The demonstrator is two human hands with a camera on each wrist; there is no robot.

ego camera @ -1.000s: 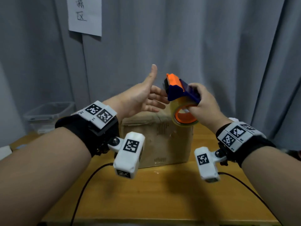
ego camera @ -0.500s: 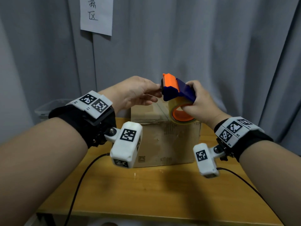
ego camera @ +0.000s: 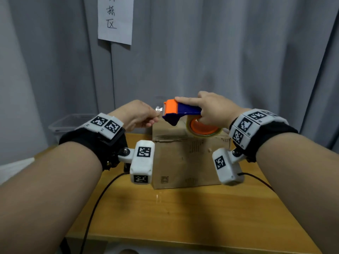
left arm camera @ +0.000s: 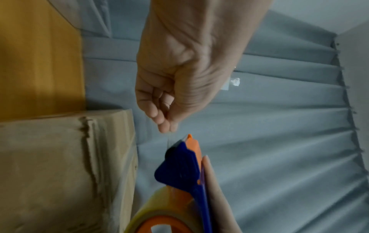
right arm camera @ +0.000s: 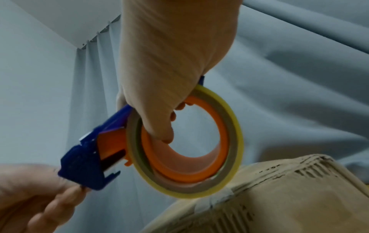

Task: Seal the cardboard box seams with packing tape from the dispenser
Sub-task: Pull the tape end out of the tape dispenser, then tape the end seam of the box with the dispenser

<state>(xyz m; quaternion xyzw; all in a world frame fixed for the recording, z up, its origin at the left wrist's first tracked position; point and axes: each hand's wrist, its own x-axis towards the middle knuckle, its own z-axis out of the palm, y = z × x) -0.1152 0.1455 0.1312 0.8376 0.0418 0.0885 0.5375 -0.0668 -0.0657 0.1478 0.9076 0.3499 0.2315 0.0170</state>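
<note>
While the head view hides it, right hand point(right arm camera: 159, 94) fingers hook the tape roll's point(right arm camera: 229, 141) core.

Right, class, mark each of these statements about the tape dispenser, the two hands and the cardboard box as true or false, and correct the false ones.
1. The right hand holds the tape dispenser. True.
2. The left hand lies flat on the cardboard box. False: it is raised at the dispenser's orange front end, fingertips pinched at the tape end.
3. The tape roll has an orange core. True.
4. The dispenser rests on the wooden table. False: it is held in the air above the box.
5. The box stands on the table in front of a grey curtain. True.
6. The dispenser's body is green. False: it is blue and orange.
</note>
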